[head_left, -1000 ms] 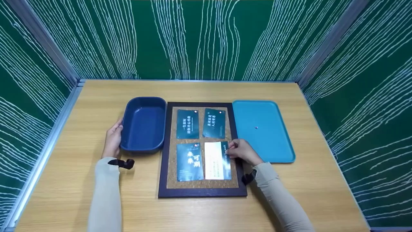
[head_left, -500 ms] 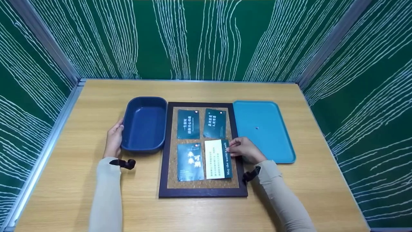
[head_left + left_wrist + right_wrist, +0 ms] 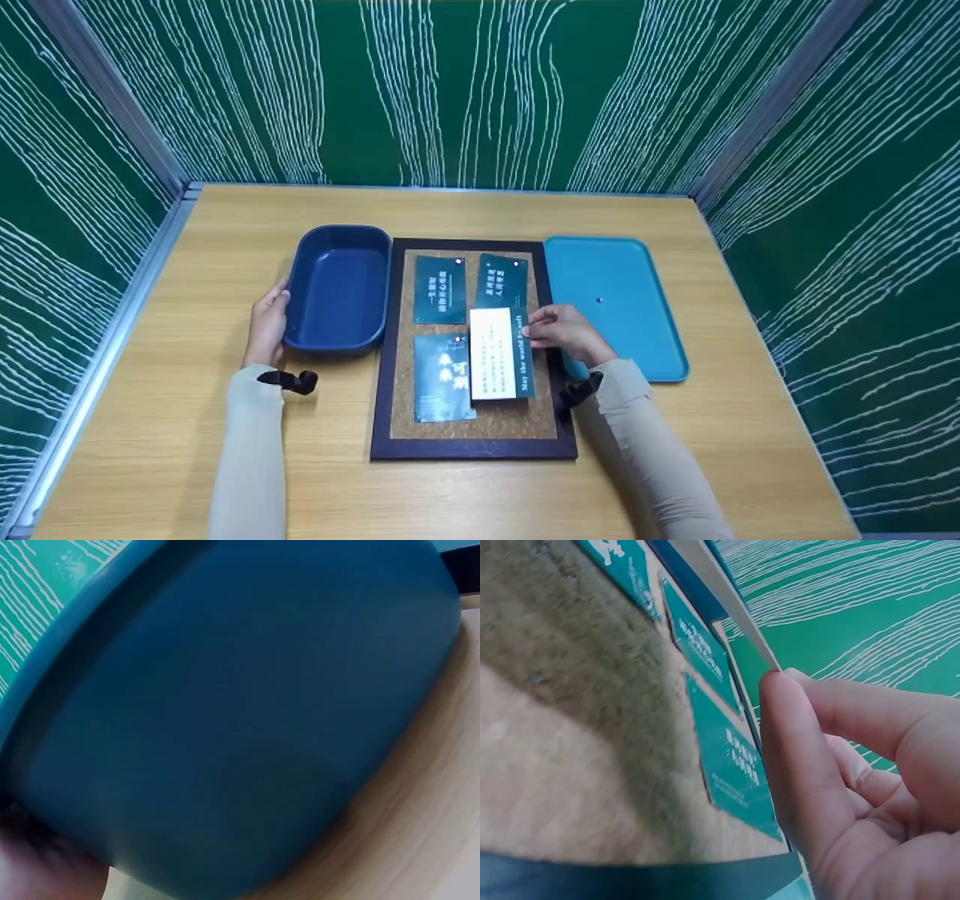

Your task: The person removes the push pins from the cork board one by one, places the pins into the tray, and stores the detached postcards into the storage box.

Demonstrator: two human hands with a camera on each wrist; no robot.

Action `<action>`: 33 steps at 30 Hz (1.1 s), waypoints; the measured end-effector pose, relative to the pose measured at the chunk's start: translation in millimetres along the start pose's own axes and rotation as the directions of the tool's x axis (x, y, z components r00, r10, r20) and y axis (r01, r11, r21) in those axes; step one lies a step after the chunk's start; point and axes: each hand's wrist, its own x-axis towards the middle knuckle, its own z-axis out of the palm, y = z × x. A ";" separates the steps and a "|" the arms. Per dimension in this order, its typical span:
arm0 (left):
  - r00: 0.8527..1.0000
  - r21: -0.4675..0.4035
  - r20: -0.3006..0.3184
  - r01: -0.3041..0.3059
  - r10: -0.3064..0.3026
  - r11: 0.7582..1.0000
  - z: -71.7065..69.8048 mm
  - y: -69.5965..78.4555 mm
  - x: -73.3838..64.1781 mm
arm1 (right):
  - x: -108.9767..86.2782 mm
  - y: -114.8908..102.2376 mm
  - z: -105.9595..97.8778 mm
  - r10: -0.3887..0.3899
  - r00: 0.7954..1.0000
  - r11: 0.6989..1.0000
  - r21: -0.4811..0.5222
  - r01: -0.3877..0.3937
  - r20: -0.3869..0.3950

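Note:
My right hand pinches the right edge of a white and green card between thumb and fingertips. It holds the card raised over the corkboard, and in the right wrist view the card shows nearly edge-on. Three dark green cards with white lettering lie on the cork: an upper left card, a lower left card and an upper right card, partly covered by the held one. My left hand grips the left side of a deep blue basin, its fingers partly hidden.
A shallow turquoise tray lies against the board's right side, with a small pin on it. The basin stands against the board's left side. Green walls with white lines enclose the wooden table at the back and sides.
The right hand has lifted the white and green card off the board's lower right and moved it up and slightly left, baring the cork beneath. The left hand stays at the basin.

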 end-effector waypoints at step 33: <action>1.000 -0.006 0.018 0.003 -0.003 1.000 -1.0 0.4 1.0 | 32.4 -75.4 53.4 -0.064 0.997 0.988 0.137 0.068 -0.037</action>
